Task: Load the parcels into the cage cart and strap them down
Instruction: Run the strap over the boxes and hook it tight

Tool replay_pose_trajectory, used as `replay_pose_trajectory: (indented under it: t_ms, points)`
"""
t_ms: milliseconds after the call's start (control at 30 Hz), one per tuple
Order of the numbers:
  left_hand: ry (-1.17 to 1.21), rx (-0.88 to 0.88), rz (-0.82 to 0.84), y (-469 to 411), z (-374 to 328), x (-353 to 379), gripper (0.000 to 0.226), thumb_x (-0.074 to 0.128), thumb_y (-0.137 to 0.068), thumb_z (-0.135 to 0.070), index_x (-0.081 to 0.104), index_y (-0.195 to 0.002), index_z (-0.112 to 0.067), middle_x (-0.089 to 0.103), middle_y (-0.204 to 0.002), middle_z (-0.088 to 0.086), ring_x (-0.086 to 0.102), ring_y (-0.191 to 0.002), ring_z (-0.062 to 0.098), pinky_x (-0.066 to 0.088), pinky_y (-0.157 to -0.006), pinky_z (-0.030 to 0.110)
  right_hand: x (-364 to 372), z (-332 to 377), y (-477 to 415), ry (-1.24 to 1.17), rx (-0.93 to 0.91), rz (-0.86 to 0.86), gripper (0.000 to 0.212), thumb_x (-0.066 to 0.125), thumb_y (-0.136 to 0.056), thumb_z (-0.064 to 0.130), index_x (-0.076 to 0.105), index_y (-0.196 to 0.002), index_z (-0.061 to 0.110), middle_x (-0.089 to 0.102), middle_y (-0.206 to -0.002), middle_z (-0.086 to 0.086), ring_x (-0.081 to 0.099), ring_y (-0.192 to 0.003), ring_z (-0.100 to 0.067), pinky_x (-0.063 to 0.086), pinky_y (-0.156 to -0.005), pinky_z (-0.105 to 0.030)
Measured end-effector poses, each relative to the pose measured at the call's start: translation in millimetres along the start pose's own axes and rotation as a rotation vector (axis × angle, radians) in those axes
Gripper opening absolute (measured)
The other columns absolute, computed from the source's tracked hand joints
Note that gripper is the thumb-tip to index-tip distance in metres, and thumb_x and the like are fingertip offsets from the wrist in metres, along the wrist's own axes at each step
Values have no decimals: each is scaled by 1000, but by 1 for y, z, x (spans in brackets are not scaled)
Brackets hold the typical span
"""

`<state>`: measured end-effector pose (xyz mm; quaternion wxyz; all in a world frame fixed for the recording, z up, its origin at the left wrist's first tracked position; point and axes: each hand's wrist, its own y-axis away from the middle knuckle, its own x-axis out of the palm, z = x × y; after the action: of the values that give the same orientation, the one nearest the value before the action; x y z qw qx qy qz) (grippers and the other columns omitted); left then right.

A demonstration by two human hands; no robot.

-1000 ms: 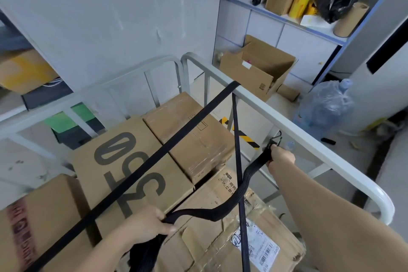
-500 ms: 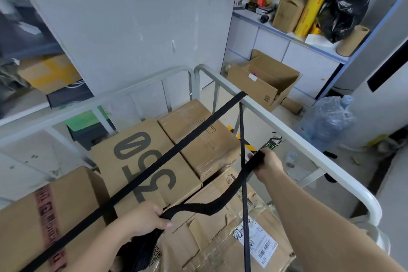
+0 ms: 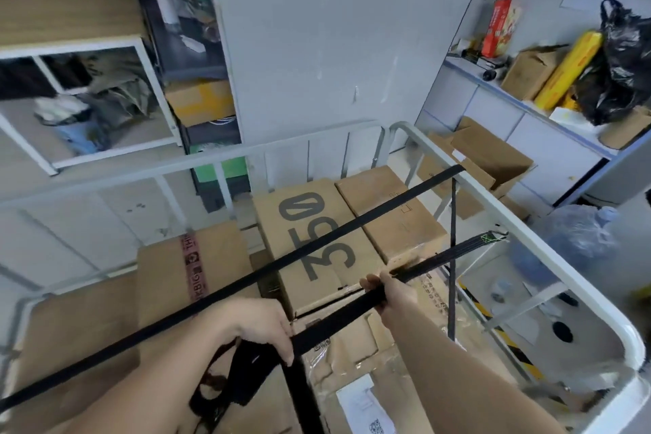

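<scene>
Right hand (image 3: 394, 292) has left small metal hook (image 3: 493, 237), now caught on white tubular cart rail (image 3: 563, 275). Hand slid back along flat black webbing strap (image 3: 338, 320), fingers curled round it. Left hand (image 3: 257, 331) grips bunched slack. Brown cardboard parcels (image 3: 310, 229) sit inside cart. Tensioning likely next.

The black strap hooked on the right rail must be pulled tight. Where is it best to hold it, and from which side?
Best hold the flat webbing of the strap on its taut stretch below the hook on the right rail. Come from above, fingers wrapped across its width, as the right hand does: it runs straight toward you, so the pull stays in line.
</scene>
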<state>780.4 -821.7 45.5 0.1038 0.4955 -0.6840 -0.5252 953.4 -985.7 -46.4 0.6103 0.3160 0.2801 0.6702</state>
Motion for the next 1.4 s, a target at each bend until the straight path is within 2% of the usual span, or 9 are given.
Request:
replay_pose_trajectory:
  t_ms: [167, 333, 467, 533, 667, 833, 1067, 1300, 1400]
  points:
    - [-5, 32, 46, 51, 47, 5, 8, 68, -85, -30, 70, -91, -25, 67, -95, -5, 63, -90, 14, 51, -88, 33, 32, -40, 63, 428, 3, 63, 48, 41, -101, 50, 54, -92, 4, 70, -79, -17, 71, -65, -29, 60, -63, -39]
    - [72, 44, 10, 86, 93, 11, 3, 72, -78, -22, 69, -77, -24, 74, -87, 1, 68, -81, 16, 55, -81, 33, 50, -47, 129, 1488, -127, 310, 62, 42, -90, 69, 52, -75, 10, 62, -64, -8, 68, -51, -18, 47, -43, -20]
    - [128, 74, -123, 110, 120, 20, 9, 68, -83, -19, 69, -74, -18, 70, -74, -5, 63, -63, 8, 51, -62, 18, 96, -62, 176, 2013, -848, 120, 55, 53, -83, 72, 51, -69, 19, 58, -67, 3, 57, -58, -10, 46, -55, -22]
    - [163, 84, -193, 121, 135, 23, 7, 66, -84, -17, 70, -80, -14, 68, -67, -8, 59, -53, 3, 45, -50, 12, 113, -83, 197, 1968, -989, 310, 44, 51, -90, 62, 56, -75, 21, 58, -78, 4, 55, -71, -10, 48, -66, -26]
    - [314, 87, -244, 142, 172, 27, 3, 69, -82, -16, 69, -79, -15, 74, -81, 4, 60, -64, 14, 43, -59, 23, 127, -117, 227, 1702, -608, 821, 35, 52, -97, 45, 66, -84, 17, 62, -74, 5, 55, -71, -7, 42, -71, -22]
    - [450, 43, -364, 172, 230, 35, 18, 74, -83, -31, 69, -74, -17, 63, -66, -1, 40, -55, 12, 25, -43, 22, 146, -128, 243, 1657, -596, 966, 25, 56, -97, 34, 66, -76, 24, 59, -74, 5, 53, -68, -8, 43, -66, -17]
    - [581, -159, -758, 245, 301, 42, 46, 67, -82, -56, 63, -53, -21, 47, -49, -3, 37, -48, 15, 28, -52, 25, 180, -154, 241, 1780, -563, 1139, 42, 58, -91, 53, 68, -84, 13, 56, -71, -4, 49, -64, -12, 39, -64, -21]
    - [893, -120, -920, 293, 346, 64, 87, 78, -32, -81, 57, -76, -10, 32, -56, -1, 23, -46, 12, 17, -49, 27, 195, -162, 243, 1530, -385, 1323, 51, 60, -89, 48, 66, -92, -2, 50, -52, 7, 39, -45, -3, 34, -52, -13]
    - [785, -150, -841, 302, 360, 73, 69, 90, -45, -58, 67, -91, -13, 44, -71, 2, 35, -53, 14, 29, -51, 27, 206, -162, 247, 1543, -351, 1334, 47, 63, -86, 45, 66, -87, -2, 50, -51, 5, 37, -41, -4, 32, -51, -16]
